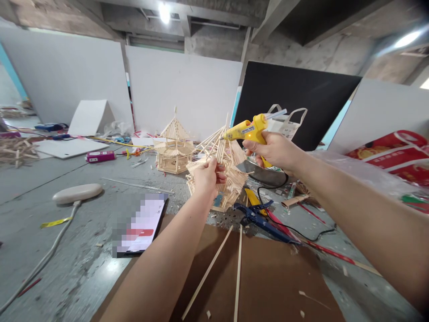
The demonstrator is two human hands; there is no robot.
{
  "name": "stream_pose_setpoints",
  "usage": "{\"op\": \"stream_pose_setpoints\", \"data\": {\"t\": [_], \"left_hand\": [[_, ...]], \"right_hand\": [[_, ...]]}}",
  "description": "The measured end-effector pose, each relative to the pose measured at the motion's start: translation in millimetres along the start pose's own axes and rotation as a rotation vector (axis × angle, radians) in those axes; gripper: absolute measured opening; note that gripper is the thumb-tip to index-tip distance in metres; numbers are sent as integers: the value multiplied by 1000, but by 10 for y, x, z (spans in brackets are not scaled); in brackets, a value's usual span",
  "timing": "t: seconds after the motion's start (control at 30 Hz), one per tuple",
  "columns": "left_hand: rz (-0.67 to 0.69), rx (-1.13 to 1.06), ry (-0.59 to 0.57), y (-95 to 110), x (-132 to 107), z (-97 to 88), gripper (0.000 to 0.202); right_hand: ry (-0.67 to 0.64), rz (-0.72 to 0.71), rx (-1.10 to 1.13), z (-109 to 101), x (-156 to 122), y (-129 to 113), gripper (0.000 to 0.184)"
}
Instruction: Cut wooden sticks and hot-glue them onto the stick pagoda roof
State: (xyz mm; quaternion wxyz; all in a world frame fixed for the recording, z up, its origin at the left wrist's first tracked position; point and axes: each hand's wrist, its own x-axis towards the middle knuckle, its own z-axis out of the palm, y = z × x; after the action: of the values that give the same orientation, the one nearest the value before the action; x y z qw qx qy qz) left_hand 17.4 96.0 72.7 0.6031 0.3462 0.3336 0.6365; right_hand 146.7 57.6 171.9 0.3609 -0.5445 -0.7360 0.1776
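Note:
My right hand (268, 150) is wrapped round the handle of a yellow hot glue gun (247, 130), with a clear glue stick (276, 114) poking out of its back end. The gun's nozzle points left, at the upper sticks of a wooden-stick pavilion model (231, 190). At the front of that model, my left hand (209, 175) has its fingers closed on a thin wooden stick of the roof; the fingertips are partly hidden. A second stick pavilion (173, 150), with a pointed roof, stands to the left behind it.
Blue cutters (263, 221) lie right of the model, near the gun's black cable. Two loose sticks (238, 268) rest on a brown board (275, 273). A phone (142, 226) and a white power strip (77, 193) are at the left. A metal bowl (264, 173) sits behind my right hand.

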Motion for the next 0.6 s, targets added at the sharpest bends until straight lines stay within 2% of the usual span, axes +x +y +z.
{"op": "stream_pose_setpoints", "data": {"t": [0.23, 0.6], "left_hand": [[4, -12, -16, -11, 17, 7, 22], [34, -35, -14, -3, -2, 6, 22]], "right_hand": [[-5, -12, 7, -20, -7, 18, 30], [58, -7, 34, 36, 36, 36, 25]]}}
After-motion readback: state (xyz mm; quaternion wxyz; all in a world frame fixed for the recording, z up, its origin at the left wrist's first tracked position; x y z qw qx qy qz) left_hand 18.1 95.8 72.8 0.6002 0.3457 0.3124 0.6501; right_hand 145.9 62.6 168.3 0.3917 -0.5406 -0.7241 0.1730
